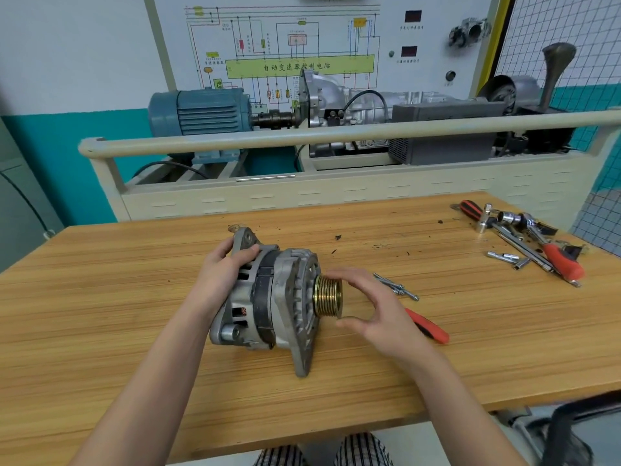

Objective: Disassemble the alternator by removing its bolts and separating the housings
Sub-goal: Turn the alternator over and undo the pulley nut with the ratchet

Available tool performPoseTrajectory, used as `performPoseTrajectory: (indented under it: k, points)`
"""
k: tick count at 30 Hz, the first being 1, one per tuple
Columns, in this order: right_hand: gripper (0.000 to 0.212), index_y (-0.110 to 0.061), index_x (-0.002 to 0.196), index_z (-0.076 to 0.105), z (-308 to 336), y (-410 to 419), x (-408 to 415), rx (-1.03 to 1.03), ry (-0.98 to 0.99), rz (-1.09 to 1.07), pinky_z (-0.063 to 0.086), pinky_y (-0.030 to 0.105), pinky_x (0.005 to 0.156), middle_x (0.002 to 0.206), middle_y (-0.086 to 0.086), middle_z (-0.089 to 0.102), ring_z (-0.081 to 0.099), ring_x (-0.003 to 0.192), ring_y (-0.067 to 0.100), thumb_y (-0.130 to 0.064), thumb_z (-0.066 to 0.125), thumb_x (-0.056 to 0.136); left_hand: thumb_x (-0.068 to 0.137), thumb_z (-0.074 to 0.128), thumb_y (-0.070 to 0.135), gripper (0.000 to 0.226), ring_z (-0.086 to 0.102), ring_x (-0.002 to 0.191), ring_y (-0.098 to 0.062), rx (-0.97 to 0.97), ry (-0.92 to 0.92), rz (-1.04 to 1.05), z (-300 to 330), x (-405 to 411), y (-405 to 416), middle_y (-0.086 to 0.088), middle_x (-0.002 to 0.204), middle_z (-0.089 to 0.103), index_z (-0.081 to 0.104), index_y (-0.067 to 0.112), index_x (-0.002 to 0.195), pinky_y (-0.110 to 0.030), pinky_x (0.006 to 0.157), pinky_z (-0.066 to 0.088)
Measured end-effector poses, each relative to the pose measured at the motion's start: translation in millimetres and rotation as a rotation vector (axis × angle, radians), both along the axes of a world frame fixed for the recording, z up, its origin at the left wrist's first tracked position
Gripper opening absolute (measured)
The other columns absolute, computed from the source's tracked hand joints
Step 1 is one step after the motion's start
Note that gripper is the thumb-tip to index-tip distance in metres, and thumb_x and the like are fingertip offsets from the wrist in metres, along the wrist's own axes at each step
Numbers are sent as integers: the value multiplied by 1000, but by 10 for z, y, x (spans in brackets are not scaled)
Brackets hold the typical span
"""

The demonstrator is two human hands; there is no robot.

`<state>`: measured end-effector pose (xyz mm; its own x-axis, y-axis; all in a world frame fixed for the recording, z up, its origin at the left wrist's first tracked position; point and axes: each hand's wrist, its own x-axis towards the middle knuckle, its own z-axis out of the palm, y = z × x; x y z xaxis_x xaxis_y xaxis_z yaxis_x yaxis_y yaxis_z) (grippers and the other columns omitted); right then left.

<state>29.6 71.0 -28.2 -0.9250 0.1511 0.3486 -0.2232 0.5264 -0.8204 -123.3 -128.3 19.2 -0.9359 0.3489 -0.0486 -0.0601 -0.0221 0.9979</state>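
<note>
A grey alternator [272,304] lies on its side on the wooden table [134,331], its brass-coloured grooved pulley [327,296] pointing right. My left hand [223,277] grips the rear housing at the left end, fingers curled over its top. Just right of the pulley hovers my right hand [373,307], thumb and fingers spread in a C shape around the pulley's end, holding nothing. Several long loose bolts [396,286] lie on the table beyond my right hand.
A red-handled tool [428,327] lies partly under my right hand. At the far right are a ratchet, sockets and extension bars [524,237] and a red-handled screwdriver [563,262]. Small dark debris dots the table. A training rig with motor stands behind.
</note>
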Motion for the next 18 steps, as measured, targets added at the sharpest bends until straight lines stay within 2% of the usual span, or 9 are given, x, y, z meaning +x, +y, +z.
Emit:
performPoseTrajectory:
  k: [2,4,6,8,12,15,16,18]
  points:
    - [93,-30,143,37,40,-28,0,-159,-113,18,38,31,108,142,-18,45,44,129,-1,-26,87,64,85,72,28,58,74,82,-26,-8,13,-6,-8,-12,-8,-5,98,75,49,24,138,-39,70,56]
    - [99,-27,142,38,49,-129,-50,-213,-219,-75,48,30,97,136,-14,51,54,115,2,-46,86,58,85,72,28,58,73,83,-26,-9,29,-13,-10,-24,-13,-7,100,75,49,22,138,-41,73,57]
    - [81,-25,135,48,28,-219,-99,-191,-169,-217,53,31,91,121,-13,57,58,103,3,-35,85,64,85,72,28,56,73,85,-28,-16,27,-34,-2,-56,-14,-8,102,74,50,22,136,-42,77,57]
    - [68,-33,124,54,21,-294,-99,-141,-70,-266,53,35,93,117,-18,55,56,103,3,-23,87,64,84,72,28,49,73,84,-29,-26,13,-72,19,-99,-34,-9,98,75,55,22,130,-40,75,56]
    - [74,-39,127,51,0,-392,-82,55,15,-226,45,38,102,117,-30,46,47,111,2,-20,86,64,69,77,35,60,73,82,-31,-31,-25,-137,45,-198,-125,-14,99,74,60,18,124,-35,62,58]
    - [77,-37,130,50,57,-481,-145,71,90,-213,38,24,101,106,-39,41,44,108,-4,-20,86,64,68,77,36,72,72,87,-31,-16,-50,-77,-1,-281,-254,-13,103,74,52,17,134,-36,66,58]
    - [76,-35,130,51,82,-501,-184,74,115,-204,34,17,99,105,-41,40,43,109,-5,-18,86,64,69,76,36,69,73,85,-30,-7,-54,-60,-27,-309,-296,-12,101,74,53,18,132,-35,64,58]
    - [76,-33,132,52,140,-535,-259,88,142,-166,26,9,94,108,-40,40,38,112,-7,-15,86,66,68,76,36,51,73,74,-26,27,-66,-18,-88,-346,-358,-9,89,76,59,21,114,-31,54,57]
